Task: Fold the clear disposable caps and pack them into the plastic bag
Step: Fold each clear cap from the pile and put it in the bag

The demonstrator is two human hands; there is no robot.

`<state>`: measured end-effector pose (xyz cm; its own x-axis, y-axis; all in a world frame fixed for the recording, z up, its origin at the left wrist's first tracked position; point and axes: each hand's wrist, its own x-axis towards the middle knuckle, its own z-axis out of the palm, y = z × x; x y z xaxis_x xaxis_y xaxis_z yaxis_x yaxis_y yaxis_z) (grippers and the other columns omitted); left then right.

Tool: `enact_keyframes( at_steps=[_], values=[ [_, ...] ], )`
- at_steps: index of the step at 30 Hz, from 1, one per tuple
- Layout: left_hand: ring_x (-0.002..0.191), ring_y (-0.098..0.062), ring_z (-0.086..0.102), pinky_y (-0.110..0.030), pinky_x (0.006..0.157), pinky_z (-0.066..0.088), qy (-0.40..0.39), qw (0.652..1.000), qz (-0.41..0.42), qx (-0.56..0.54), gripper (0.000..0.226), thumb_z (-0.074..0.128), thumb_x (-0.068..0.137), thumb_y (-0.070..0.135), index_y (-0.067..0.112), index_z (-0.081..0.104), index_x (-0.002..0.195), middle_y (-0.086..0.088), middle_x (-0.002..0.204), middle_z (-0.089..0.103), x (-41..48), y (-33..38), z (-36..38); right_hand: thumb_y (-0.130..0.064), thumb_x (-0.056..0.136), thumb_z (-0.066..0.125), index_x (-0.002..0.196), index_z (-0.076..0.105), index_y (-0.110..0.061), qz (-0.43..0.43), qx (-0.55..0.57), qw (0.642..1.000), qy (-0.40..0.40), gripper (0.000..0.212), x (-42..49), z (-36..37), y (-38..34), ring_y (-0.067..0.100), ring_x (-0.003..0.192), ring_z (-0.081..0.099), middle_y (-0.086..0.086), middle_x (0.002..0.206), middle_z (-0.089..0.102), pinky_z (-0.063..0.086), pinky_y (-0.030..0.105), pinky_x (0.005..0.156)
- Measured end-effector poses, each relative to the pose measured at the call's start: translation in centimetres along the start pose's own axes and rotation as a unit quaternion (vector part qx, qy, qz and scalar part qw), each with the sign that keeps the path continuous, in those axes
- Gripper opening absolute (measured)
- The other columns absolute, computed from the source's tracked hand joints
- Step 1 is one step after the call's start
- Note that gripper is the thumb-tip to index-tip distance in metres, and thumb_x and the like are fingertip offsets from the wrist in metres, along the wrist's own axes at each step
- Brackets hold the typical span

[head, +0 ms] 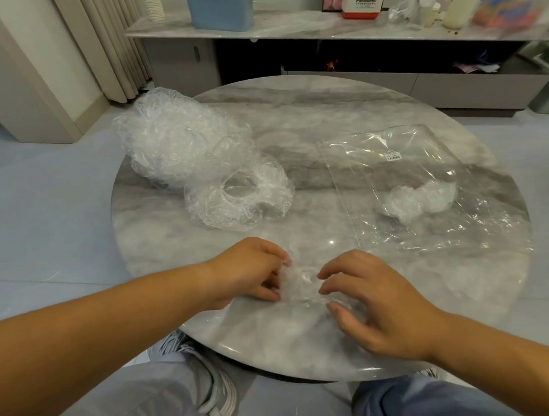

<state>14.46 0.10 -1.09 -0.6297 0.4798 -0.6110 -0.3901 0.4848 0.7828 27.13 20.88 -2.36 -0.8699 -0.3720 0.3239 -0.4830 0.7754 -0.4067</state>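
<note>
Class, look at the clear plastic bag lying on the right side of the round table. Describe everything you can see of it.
The plastic bag is a large, roughly rectangular pouch of clear, glossy film. It lies flat and at an angle on the right side of the grey marble-look table. A small white barcode label sits near its far end. The near end is creased and catches the light. A small bundle of folded caps shows through the film, apparently inside. Only the table touches it from outside.

Glossy stone-look top, clear plastic film.
The table [303,347] was polished, grey-veined and reflective. The loose caps [177,142] were thin, crinkly clear film, the near cap [296,285] crumpled and translucent. The plastic bag [421,159] was smoother, shiny and creased.
</note>
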Motion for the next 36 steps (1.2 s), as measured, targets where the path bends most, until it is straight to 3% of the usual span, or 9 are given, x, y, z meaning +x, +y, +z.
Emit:
enact_keyframes(
  at_steps=[8,15,18,20,21,23,26,32,36],
  values=[
    [0.088,-0.025,0.068,-0.047,0.092,0.059,-0.067,0.995,-0.008,0.078,0.04,0.039,0.095,0.004,0.011,0.072,0.115,-0.016,0.1,0.07,-1.2,1.6,1.0,-0.035,0.092,0.065,0.123,0.069,-0.02,-0.07,-0.024,0.992,-0.098,0.035,1.1,-0.5,-1.3,0.023,0.13,0.048,0.004,0.146,0.051,0.042,0.043,0.098],
    [0.102,-0.037,0.073,-0.05,0.093,0.057,-0.107,0.991,-0.07,-0.026,0.042,0.031,0.095,0.001,0.004,0.056,0.128,-0.026,0.11,0.072,-1.4,2.3,-0.5,-0.043,0.095,0.056,0.114,0.07,-0.019,-0.051,-0.05,0.988,-0.136,0.034,-0.1,-0.4,-0.5,0.017,0.116,0.055,-0.005,0.113,0.066,0.041,0.036,0.098],
    [0.089,-0.032,0.075,-0.045,0.077,0.062,-0.071,0.996,-0.028,-0.036,0.023,0.044,0.099,0.003,0.0,0.06,0.116,-0.024,0.104,0.073,-1.2,2.2,-0.6,-0.044,0.097,0.054,0.112,0.07,-0.021,-0.029,-0.052,0.989,-0.138,0.032,-0.5,-0.3,0.3,0.015,0.108,0.057,-0.007,0.108,0.065,0.042,0.035,0.094],
    [0.076,-0.019,0.07,-0.037,0.07,0.061,-0.01,0.994,0.083,0.069,0.012,0.056,0.096,0.002,0.006,0.065,0.103,-0.014,0.093,0.072,-0.7,1.5,-0.8,-0.042,0.096,0.055,0.111,0.07,-0.022,-0.013,-0.043,0.99,-0.134,0.03,-0.6,-0.2,0.7,0.015,0.106,0.057,-0.007,0.108,0.064,0.043,0.037,0.09],
    [0.077,-0.012,0.067,-0.032,0.073,0.059,0.02,0.969,0.168,0.18,0.011,0.06,0.095,0.006,0.013,0.068,0.1,-0.006,0.093,0.07,-0.5,1.0,-1.1,-0.042,0.096,0.055,0.111,0.071,-0.022,-0.007,-0.037,0.991,-0.131,0.03,-0.6,-0.1,0.8,0.015,0.106,0.057,-0.008,0.108,0.064,0.044,0.037,0.09],
    [0.096,-0.003,0.059,-0.023,0.084,0.05,0.032,0.854,0.331,0.401,0.014,0.062,0.094,0.02,0.024,0.07,0.105,0.007,0.111,0.063,-0.4,0.0,-1.6,-0.041,0.095,0.054,0.112,0.072,-0.022,-0.002,-0.029,0.991,-0.131,0.031,-0.5,0.0,0.8,0.014,0.108,0.057,-0.009,0.11,0.065,0.044,0.036,0.09],
    [0.128,-0.013,0.05,-0.03,0.101,0.047,-0.022,0.72,0.42,0.552,0.032,0.056,0.096,0.039,0.026,0.068,0.122,0.002,0.143,0.052,-0.3,-1.5,-1.9,-0.041,0.095,0.054,0.114,0.073,-0.023,0.003,-0.026,0.989,-0.143,0.032,-0.5,-0.2,0.8,0.012,0.113,0.056,-0.012,0.114,0.067,0.044,0.035,0.092],
    [0.151,-0.019,0.027,-0.04,0.119,0.032,-0.082,0.655,0.399,0.636,0.054,0.034,0.102,0.054,0.032,0.045,0.15,-0.002,0.166,0.023,-0.1,-2.7,-2.5,-0.044,0.096,0.049,0.108,0.076,-0.027,0.085,0.053,0.987,-0.122,0.034,0.2,-0.7,1.2,0.004,0.123,0.053,-0.019,0.113,0.071,0.043,0.034,0.104],
    [0.155,-0.02,0.017,-0.042,0.122,0.027,-0.095,0.616,0.402,0.671,0.059,0.027,0.104,0.056,0.029,0.033,0.156,0.001,0.17,0.006,-0.3,-2.5,-2.6,-0.037,0.097,0.057,0.099,0.072,-0.025,0.236,0.071,0.969,0.007,0.019,1.9,-1.0,1.3,0.005,0.103,0.06,-0.017,0.1,0.067,0.048,0.026,0.089]
  ],
)
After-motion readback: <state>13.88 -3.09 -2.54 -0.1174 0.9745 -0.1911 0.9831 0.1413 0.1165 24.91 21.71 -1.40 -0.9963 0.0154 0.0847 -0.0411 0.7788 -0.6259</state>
